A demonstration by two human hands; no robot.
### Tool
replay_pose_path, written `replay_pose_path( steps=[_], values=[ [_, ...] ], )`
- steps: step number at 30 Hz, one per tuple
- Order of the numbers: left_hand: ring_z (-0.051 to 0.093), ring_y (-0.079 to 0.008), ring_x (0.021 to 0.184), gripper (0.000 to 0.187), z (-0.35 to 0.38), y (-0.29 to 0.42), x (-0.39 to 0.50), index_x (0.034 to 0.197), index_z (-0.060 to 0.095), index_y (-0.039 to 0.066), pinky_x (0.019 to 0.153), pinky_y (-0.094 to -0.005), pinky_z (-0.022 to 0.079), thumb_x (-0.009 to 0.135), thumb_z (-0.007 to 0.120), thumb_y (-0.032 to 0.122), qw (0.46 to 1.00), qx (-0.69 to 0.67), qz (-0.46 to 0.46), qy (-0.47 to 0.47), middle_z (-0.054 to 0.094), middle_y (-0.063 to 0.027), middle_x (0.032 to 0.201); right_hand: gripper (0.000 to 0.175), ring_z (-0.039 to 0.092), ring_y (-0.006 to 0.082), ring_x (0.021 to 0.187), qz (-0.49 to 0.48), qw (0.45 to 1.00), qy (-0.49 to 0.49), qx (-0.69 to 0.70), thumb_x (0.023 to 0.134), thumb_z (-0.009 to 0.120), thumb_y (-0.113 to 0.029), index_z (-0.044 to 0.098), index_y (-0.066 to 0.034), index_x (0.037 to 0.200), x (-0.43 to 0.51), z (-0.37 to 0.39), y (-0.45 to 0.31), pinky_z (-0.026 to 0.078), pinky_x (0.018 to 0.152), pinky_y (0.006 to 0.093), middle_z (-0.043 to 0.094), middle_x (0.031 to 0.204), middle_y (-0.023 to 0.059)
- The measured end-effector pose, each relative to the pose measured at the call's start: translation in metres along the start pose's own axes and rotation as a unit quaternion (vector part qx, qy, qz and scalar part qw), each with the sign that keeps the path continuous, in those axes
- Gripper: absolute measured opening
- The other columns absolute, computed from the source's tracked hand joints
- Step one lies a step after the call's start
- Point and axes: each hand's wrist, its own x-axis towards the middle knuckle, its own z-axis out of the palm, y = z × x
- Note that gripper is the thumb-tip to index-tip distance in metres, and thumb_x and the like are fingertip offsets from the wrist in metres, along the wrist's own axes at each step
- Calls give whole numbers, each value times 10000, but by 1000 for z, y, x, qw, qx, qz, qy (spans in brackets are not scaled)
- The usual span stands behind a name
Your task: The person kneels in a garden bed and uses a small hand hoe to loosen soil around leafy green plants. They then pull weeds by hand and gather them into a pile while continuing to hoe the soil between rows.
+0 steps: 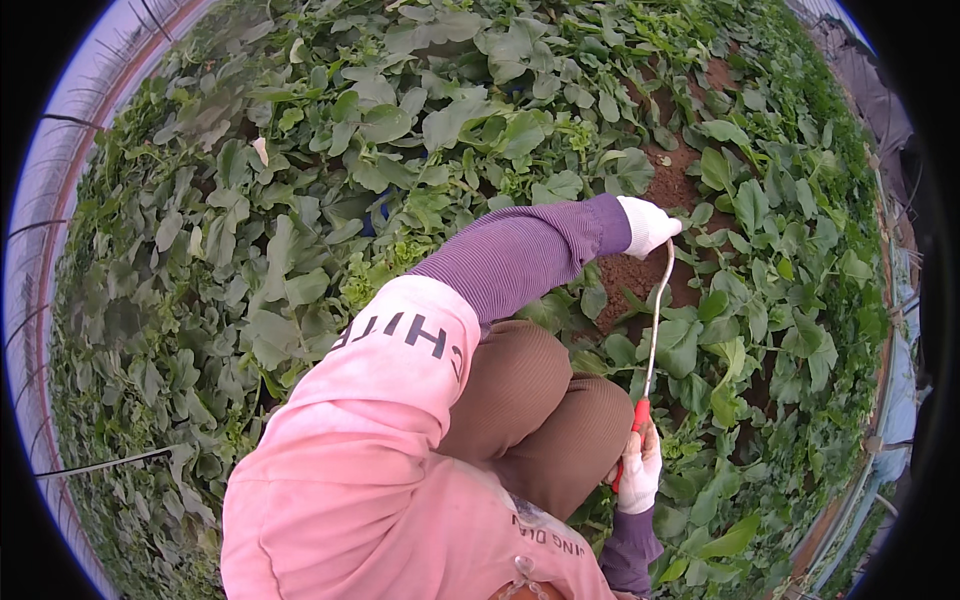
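My right hand [641, 466], in a pale glove, grips the red handle [640, 416] of a long hand tool low on the right, beside my knees. From the handle a thin metal shaft [658, 315] runs away from me and bends near its far end. There my left hand [649, 227], in a white glove, reaches across with its fingers at the shaft's tip. The tip is hidden, and whether those fingers hold it or a plant cannot be made out. Below that hand lies a patch of bare reddish-brown soil [626, 289] among broad-leaved green plants [679, 345].
Dense leafy plants [285, 247] spread all around me. A strip of soil [675, 176] continues ahead on the right. Something blue [377, 214] shows between leaves. Plastic sheeting with hoops [45, 247] lines the left edge; a pale blue sheet [900, 405] borders the right.
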Motion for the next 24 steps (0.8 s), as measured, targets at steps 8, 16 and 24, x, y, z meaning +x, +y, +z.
replay_pose_path(
  steps=[8, 16, 24],
  values=[
    [643, -239, 726, 283, 24, 9, -19, 1146, 544, 11, 646, -339, 532, 890, 427, 49, 854, -408, -193, 258, 632, -132, 878, 455, 416, 55, 395, -28, 998, 39, 32, 927, 520, -266, 347, -75, 1301, -1, 0, 6, 332, 349, 188, 533, 683, -5],
    [510, -199, 1118, 557, 20, -9, 2, 1255, 474, 25, 932, -333, 406, 900, 462, 454, 698, -653, -198, 216, 565, -105, 1169, 570, 403, 98, 333, -54, 996, 64, 16, 944, 462, -294, 180, -99, 1399, 4, 2, -26, 385, 272, 231, 470, 608, 36],
    [582, -119, 751, 151, 20, 14, 27, 944, 652, 34, 700, -265, 471, 861, 562, 123, 620, -761, -89, 168, 634, -42, 850, 469, 451, 116, 345, -18, 1000, 6, -18, 937, 484, -285, 282, -58, 1295, -13, 7, -7, 400, 311, 229, 512, 636, 43]
  ],
)
